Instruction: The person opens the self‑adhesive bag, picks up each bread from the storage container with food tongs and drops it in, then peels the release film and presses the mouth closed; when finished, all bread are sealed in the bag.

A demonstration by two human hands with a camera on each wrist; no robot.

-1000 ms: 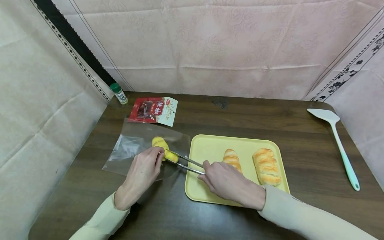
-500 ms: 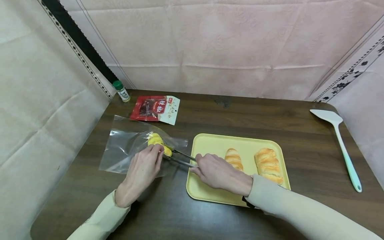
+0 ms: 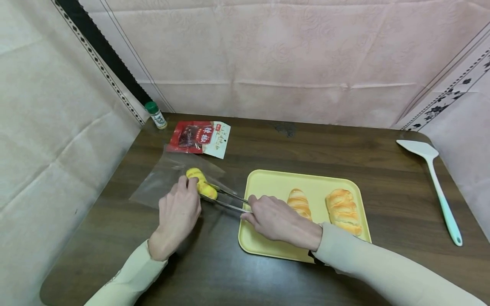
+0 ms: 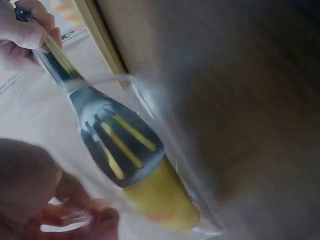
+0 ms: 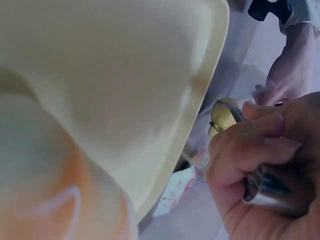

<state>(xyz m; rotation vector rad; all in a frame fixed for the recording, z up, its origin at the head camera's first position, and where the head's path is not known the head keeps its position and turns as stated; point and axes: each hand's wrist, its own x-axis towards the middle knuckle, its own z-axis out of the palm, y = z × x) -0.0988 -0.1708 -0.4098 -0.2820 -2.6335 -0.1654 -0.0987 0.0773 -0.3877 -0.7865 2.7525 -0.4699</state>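
Observation:
My right hand grips steel tongs from above. Their slotted end holds a yellow bread roll. That roll lies within a clear plastic bag, whose film and edge show around the tongs in the left wrist view. My left hand is right beside the roll, pinching the bag at its near side between thumb and fingers. In the right wrist view, the tongs' metal handle end sticks out of my right fist.
Under my right forearm sits a yellow tray bearing a striped roll and a flaky golden bread. Behind the bag lie a red-and-white packet and a green-capped jar. A spatula lies at far right.
The tongs and the yellow roll have shifted left, deeper over the bag. My left hand has moved slightly up and left along the bag.

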